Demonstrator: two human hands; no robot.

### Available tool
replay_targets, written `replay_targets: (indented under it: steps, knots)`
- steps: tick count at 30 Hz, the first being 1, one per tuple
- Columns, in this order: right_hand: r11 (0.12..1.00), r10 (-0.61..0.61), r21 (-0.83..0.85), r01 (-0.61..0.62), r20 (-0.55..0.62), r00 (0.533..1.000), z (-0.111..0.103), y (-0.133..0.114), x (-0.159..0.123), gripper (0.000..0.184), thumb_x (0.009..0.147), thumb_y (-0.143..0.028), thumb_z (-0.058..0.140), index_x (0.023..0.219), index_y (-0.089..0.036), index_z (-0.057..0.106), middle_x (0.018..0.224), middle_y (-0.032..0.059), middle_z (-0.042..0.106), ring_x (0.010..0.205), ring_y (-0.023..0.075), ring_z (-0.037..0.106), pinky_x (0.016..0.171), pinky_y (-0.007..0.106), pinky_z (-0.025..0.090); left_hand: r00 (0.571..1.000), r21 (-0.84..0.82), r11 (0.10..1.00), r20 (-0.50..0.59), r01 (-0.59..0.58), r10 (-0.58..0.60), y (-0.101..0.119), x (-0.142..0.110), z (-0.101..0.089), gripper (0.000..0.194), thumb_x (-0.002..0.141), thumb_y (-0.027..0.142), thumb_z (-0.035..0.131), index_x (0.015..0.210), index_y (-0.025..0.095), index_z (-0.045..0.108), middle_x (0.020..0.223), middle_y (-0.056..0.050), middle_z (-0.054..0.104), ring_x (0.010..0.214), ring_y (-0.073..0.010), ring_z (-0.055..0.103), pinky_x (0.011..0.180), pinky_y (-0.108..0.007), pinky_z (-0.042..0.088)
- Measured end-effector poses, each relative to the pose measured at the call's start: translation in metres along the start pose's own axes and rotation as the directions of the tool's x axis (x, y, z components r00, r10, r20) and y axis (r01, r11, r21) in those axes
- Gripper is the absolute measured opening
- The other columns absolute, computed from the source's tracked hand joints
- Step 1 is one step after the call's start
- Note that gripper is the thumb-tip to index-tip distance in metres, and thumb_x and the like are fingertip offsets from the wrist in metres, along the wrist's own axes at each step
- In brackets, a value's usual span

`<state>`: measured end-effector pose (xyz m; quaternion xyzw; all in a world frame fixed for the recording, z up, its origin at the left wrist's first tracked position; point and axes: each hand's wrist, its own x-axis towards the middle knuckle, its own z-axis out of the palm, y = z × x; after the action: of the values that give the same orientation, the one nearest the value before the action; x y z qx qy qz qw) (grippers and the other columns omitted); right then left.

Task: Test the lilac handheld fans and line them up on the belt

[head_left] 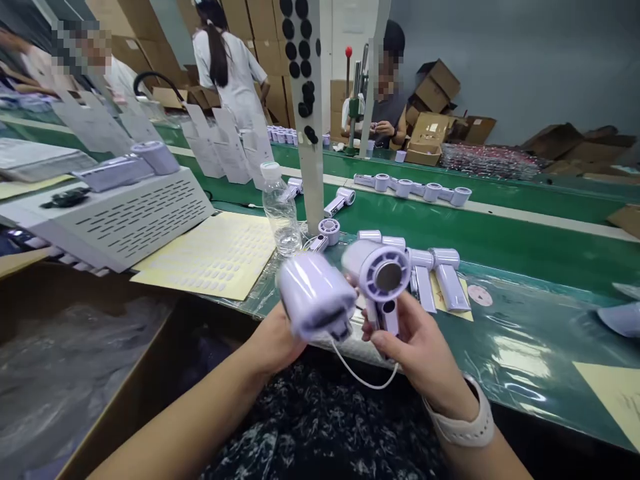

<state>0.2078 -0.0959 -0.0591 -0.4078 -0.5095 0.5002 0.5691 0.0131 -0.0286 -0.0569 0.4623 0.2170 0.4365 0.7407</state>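
A lavender handheld fan (316, 291), smeared by motion, sits in my left hand (275, 339), whose fingers are wrapped round its underside and partly hidden. My right hand (420, 350) grips a second handheld fan (383, 273) by its handle. That fan's round grille with a dark centre faces me. Below the two fans loops a white cable (369, 385); I cannot tell which one it joins. Just behind my right hand several lavender fans (449, 283) lie in a row on the green table (515, 333). Another fan (329, 231) lies beyond my left hand.
A clear plastic bottle (280, 213) stands beside a white post (313, 160). To the left are a sheet of stickers (215, 257) and a vented metal box (145, 210). More fans (433, 192) lie across the green conveyor (525, 230). Co-workers are beyond. An open carton (120, 387) stands lower left.
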Motion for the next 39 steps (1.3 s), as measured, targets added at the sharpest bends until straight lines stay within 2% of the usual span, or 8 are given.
replay_targets:
  steps: [2, 4, 8, 12, 17, 22, 28, 39]
  knots:
    - [0.998, 0.054, 0.03, -0.05, -0.118, 0.992, -0.005, 0.003, -0.004, 0.039, 0.083, -0.039, 0.085, 0.116, -0.028, 0.066, 0.097, 0.0005, 0.069, 0.072, 0.0149, 0.061, 0.071, 0.03, 0.054, 0.998, -0.081, 0.996, -0.056, 0.023, -0.027, -0.002, 0.005, 0.004, 0.045, 0.084, 0.058, 0.077, 0.108, 0.02, 0.075, 0.092, -0.005, 0.072, 0.085, -0.0193, 0.07, 0.084, -0.034, 0.059]
    - [0.99, 0.092, 0.119, -0.073, -0.157, 0.983, -0.009, 0.005, -0.008, 0.033, 0.088, -0.043, 0.079, 0.112, -0.026, 0.065, 0.09, -0.0004, 0.065, 0.071, 0.0146, 0.059, 0.068, 0.029, 0.054, 0.996, -0.146, 0.988, -0.063, 0.059, -0.068, -0.002, 0.007, 0.008, 0.046, 0.08, 0.05, 0.083, 0.114, 0.022, 0.07, 0.092, -0.002, 0.068, 0.082, -0.0164, 0.068, 0.08, -0.031, 0.059]
    - [0.973, 0.035, 0.229, -0.013, -0.088, 0.996, -0.014, 0.003, -0.018, 0.033, 0.095, -0.04, 0.072, 0.124, -0.027, 0.062, 0.106, 0.0039, 0.068, 0.085, 0.0169, 0.064, 0.078, 0.031, 0.056, 0.996, -0.144, 0.988, 0.083, 0.048, -0.036, -0.004, 0.0, 0.012, 0.052, 0.078, 0.025, 0.086, 0.124, 0.025, 0.061, 0.097, 0.0, 0.063, 0.083, -0.0139, 0.065, 0.076, -0.029, 0.057]
    - [0.971, 0.033, 0.238, -0.034, 0.009, 0.999, -0.011, 0.002, -0.023, 0.027, 0.099, -0.037, 0.068, 0.124, -0.028, 0.061, 0.108, 0.0032, 0.067, 0.086, 0.0167, 0.066, 0.08, 0.032, 0.056, 0.966, -0.07, 0.998, 0.259, 0.0, 0.018, -0.007, -0.005, 0.012, 0.046, 0.088, 0.033, 0.078, 0.127, 0.026, 0.056, 0.099, 0.0, 0.059, 0.079, -0.0127, 0.066, 0.072, -0.028, 0.057]
    - [0.959, 0.079, 0.275, -0.066, -0.036, 0.996, -0.003, 0.012, -0.021, 0.036, 0.097, -0.035, 0.071, 0.13, -0.031, 0.057, 0.106, 0.0011, 0.066, 0.08, 0.0149, 0.064, 0.075, 0.03, 0.057, 0.951, 0.048, 0.999, 0.308, -0.012, -0.003, -0.007, -0.005, 0.008, 0.033, 0.092, 0.035, 0.073, 0.117, 0.024, 0.055, 0.1, 0.0, 0.06, 0.08, -0.0134, 0.068, 0.072, -0.028, 0.057]
    - [0.946, 0.127, 0.306, -0.11, -0.037, 0.991, 0.003, 0.017, -0.017, 0.038, 0.095, -0.037, 0.073, 0.13, -0.03, 0.057, 0.113, 0.0031, 0.067, 0.087, 0.0169, 0.064, 0.085, 0.035, 0.057, 0.951, 0.042, 0.999, 0.309, 0.016, -0.029, -0.01, -0.005, 0.009, 0.03, 0.092, 0.033, 0.073, 0.113, 0.022, 0.054, 0.099, -0.002, 0.064, 0.084, -0.016, 0.07, 0.083, -0.034, 0.057]
    - [0.93, 0.118, 0.352, -0.111, 0.001, 0.993, 0.005, 0.01, -0.019, 0.035, 0.095, -0.036, 0.073, 0.127, -0.027, 0.061, 0.098, 0.003, 0.068, 0.078, 0.0173, 0.063, 0.069, 0.031, 0.056, 0.945, -0.022, 1.0, 0.328, -0.006, 0.013, -0.007, -0.006, 0.012, 0.029, 0.093, 0.034, 0.072, 0.112, 0.021, 0.053, 0.087, -0.001, 0.065, 0.077, -0.0147, 0.068, 0.077, -0.032, 0.057]
    - [0.925, 0.161, 0.354, -0.142, -0.025, 0.987, 0.001, 0.01, -0.02, 0.034, 0.092, -0.037, 0.076, 0.122, -0.027, 0.065, 0.104, 0.0044, 0.069, 0.078, 0.0178, 0.065, 0.07, 0.032, 0.057, 0.948, -0.016, 1.0, 0.318, -0.002, 0.007, -0.01, -0.004, 0.011, 0.039, 0.091, 0.036, 0.074, 0.121, 0.023, 0.052, 0.1, -0.001, 0.06, 0.078, -0.0147, 0.069, 0.075, -0.033, 0.058]
